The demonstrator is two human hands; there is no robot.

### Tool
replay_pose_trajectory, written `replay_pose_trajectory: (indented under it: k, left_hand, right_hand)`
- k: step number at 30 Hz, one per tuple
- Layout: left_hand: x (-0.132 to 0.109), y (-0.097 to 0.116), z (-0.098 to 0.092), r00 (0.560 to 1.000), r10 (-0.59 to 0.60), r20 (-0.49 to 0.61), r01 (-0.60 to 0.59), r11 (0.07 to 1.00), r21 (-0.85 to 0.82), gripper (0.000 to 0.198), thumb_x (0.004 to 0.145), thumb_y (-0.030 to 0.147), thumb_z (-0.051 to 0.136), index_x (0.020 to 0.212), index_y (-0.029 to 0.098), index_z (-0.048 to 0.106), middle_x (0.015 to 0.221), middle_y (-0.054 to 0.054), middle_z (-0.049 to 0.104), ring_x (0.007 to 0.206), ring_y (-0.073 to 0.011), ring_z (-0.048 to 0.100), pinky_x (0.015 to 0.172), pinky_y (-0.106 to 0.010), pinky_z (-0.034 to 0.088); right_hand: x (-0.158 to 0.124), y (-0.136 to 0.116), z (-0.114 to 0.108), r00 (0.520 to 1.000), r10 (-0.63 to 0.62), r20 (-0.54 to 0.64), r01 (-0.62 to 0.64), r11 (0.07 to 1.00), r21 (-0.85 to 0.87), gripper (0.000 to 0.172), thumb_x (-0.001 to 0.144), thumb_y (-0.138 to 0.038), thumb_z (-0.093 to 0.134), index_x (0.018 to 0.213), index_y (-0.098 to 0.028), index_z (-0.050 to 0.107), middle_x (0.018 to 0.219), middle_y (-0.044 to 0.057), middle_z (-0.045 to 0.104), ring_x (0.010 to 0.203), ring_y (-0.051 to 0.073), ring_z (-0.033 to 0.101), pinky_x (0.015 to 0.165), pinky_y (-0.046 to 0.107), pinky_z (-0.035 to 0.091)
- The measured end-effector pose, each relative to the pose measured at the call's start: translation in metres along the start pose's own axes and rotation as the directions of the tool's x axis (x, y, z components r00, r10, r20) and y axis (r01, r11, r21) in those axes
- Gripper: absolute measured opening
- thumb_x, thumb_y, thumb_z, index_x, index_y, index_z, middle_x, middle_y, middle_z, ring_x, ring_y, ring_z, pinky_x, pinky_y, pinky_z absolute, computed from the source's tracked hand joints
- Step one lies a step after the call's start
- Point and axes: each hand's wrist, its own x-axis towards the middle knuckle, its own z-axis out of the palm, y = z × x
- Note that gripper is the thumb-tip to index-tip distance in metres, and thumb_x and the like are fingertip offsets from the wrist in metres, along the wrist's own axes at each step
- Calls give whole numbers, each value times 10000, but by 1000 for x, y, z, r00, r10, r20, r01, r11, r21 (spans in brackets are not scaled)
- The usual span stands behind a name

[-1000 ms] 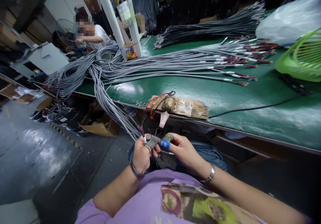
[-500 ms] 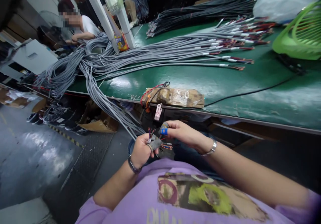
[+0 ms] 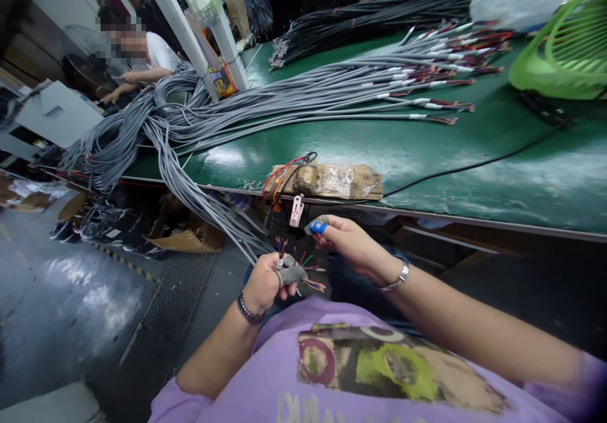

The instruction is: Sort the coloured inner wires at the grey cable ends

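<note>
Watching remotely here: the wearer's got a lilac short-sleeved tee (image 3: pixel 284 379) with a big chest print (image 3: pixel 374 369) showing a maroon ring, a lime-green patch, tan blotches and pale lettering below. There's a dark beaded bracelet (image 3: pixel 247 311) on the left wrist and a silver metal band (image 3: pixel 397 279) on the right. The left hand (image 3: pixel 264 284) has grey finger wraps (image 3: pixel 290 275), and the right hand (image 3: pixel 351 246) has a blue fingertip cap (image 3: pixel 318 227).

Dim overhead light, table (image 3: pixel 427 151) glare, warped blurry edges

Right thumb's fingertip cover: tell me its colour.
Blue. The thumb cover on the right hand shows best in the head view.
</note>
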Motion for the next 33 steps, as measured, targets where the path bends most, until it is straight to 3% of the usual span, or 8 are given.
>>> replay_pose_trajectory:
  k: [2, 5, 9, 13, 16, 18, 23, 33]
  left_hand:
    - [1, 4, -4, 1000, -1, -7, 0, 999, -45, 362, 632, 442, 730, 521, 151, 546, 400, 16, 529, 292, -47, 377, 309, -176, 236]
    - [6, 10, -11, 1000, -7, 29, 11, 993, -118, 361, 611, 450, 749, 565, 136, 576, 399, 9, 545, 273, -48, 376, 290, -172, 215]
    - [13, 17, -16, 996, 7, 94, 13, 979, -204, 345, 594, 422, 768, 597, 116, 608, 393, 2, 553, 255, -45, 371, 275, -162, 209]
    - [22, 20, -19, 991, 33, 126, 2, 964, -266, 302, 613, 378, 771, 615, 108, 635, 383, 3, 545, 254, -46, 377, 273, -155, 218]
    - [28, 19, -20, 986, 54, 156, -6, 955, -296, 282, 621, 361, 766, 629, 105, 649, 391, -7, 556, 253, -50, 382, 269, -157, 215]
    - [32, 19, -20, 985, 57, 165, -6, 955, -298, 279, 611, 356, 767, 629, 103, 651, 390, -10, 556, 252, -52, 383, 268, -159, 211]
    - [38, 18, -17, 991, 28, 134, 12, 958, -286, 295, 570, 368, 778, 611, 114, 634, 375, -4, 539, 251, -58, 385, 267, -162, 208]
    - [45, 13, -13, 992, 11, 124, 24, 960, -278, 254, 590, 334, 753, 639, 114, 635, 379, 0, 531, 257, -54, 378, 274, -162, 185]
  right_hand:
    - [6, 1, -4, 996, 87, 13, -88, 988, 126, 286, 745, -441, 687, 703, -167, 621, 631, -17, 579, 530, 81, 476, 569, 237, 449]
    - [15, -2, -4, 960, 224, 167, -264, 926, 272, 320, 835, -471, 600, 776, -159, 634, 734, 26, 636, 565, 90, 539, 564, 230, 485]
    - [23, -10, 5, 902, 204, 380, -331, 893, 306, 296, 861, -448, 582, 883, -160, 647, 803, 43, 659, 578, 89, 547, 544, 222, 486]
    - [26, -11, 15, 979, -26, 204, -15, 981, 195, 361, 723, -507, 720, 730, -152, 657, 620, -7, 586, 498, 67, 430, 469, 202, 363]
    - [27, -7, 20, 983, -181, 27, 179, 981, 82, 454, 704, -606, 679, 663, -154, 657, 571, -6, 567, 506, 78, 420, 482, 221, 327]
    - [28, -4, 22, 985, -167, 40, 160, 976, 146, 493, 707, -650, 643, 670, -158, 659, 585, -6, 566, 519, 83, 428, 507, 228, 348]
    - [36, 2, 27, 981, -19, 193, -73, 887, 456, 465, 659, -612, 718, 781, -164, 689, 653, -9, 588, 565, 91, 475, 549, 236, 405]
    - [39, 4, 31, 991, -9, 135, -66, 838, 542, 411, 643, -544, 770, 719, -153, 671, 601, -22, 593, 536, 78, 471, 535, 218, 403]
